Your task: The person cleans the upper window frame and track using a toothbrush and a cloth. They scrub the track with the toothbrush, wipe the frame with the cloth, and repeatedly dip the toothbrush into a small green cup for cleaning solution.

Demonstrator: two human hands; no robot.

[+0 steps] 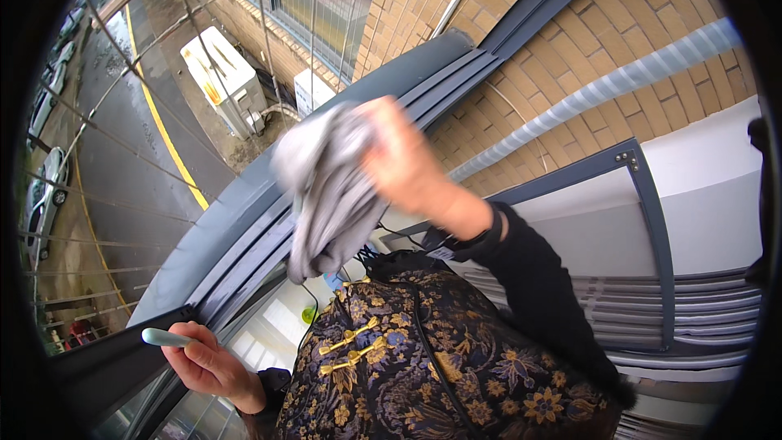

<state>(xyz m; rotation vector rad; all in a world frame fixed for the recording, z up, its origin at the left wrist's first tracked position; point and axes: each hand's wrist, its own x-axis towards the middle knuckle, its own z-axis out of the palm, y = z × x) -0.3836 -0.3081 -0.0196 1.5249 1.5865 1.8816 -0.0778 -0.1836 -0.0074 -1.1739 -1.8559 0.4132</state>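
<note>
My right hand [406, 165] grips a crumpled grey cloth [336, 189] above the grey metal window frame [244, 220]. Both hand and cloth are blurred, and the cloth's folds hang down towards my chest. Down at the left, my left hand [211, 360] is closed around a pale blue handle [164, 338] with a rounded end. The rest of that tool is hidden in the hand, so its kind cannot be told. Dark window tracks [256, 256] run beneath the cloth. My patterned jacket [427, 348] with yellow knot fastenings fills the lower middle.
Thin wire bars [177, 18] stand outside the window. Beyond them are an outdoor air-conditioner unit [223, 79], a wet road [140, 128] and parked cars. A striped pole [599, 98] slants across the brick wall [586, 30]. An open framed sash [657, 256] is at my right.
</note>
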